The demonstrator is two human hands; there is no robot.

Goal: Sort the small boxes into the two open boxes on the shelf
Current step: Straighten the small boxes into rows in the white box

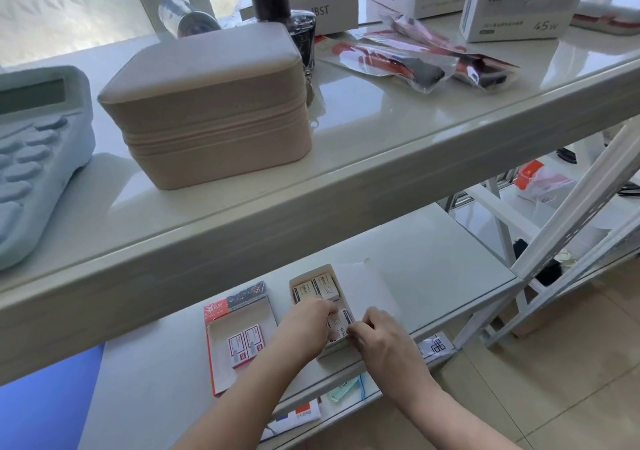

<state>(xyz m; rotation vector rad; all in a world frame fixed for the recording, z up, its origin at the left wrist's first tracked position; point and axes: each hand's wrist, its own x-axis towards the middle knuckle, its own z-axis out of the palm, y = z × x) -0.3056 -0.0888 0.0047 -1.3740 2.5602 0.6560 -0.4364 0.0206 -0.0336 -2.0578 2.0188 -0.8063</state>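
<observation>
On the upper shelf (pixel 346 159), a closed beige zip case (pixel 207 103) stands near the front edge, with a pale blue calculator (pixel 34 159) at the left end. Toward the back right corner stand white cartons, one (pixel 516 3) marked "45W", and a flat grey box (pixel 311 6) reads "BST".

On the lower shelf (pixel 450 259), two open boxes sit side by side near the front edge. The red-edged box (pixel 239 339), its lid showing a partly readable logo, holds two small red-and-white boxes (pixel 244 345) side by side, with bare floor around them. The white box (pixel 343 307), flap raised to the right, holds two small cream boxes (pixel 317 288) at its far end and more at the near end.

The left hand (pixel 304 332) reaches into the white box, fingers bent onto a small cream box (pixel 341 325) with a blue end; its grip is hidden. The right hand (pixel 381 339) pinches narrowly at the same box's near right side. To the right, the lower shelf lies bare up to its corner.
</observation>
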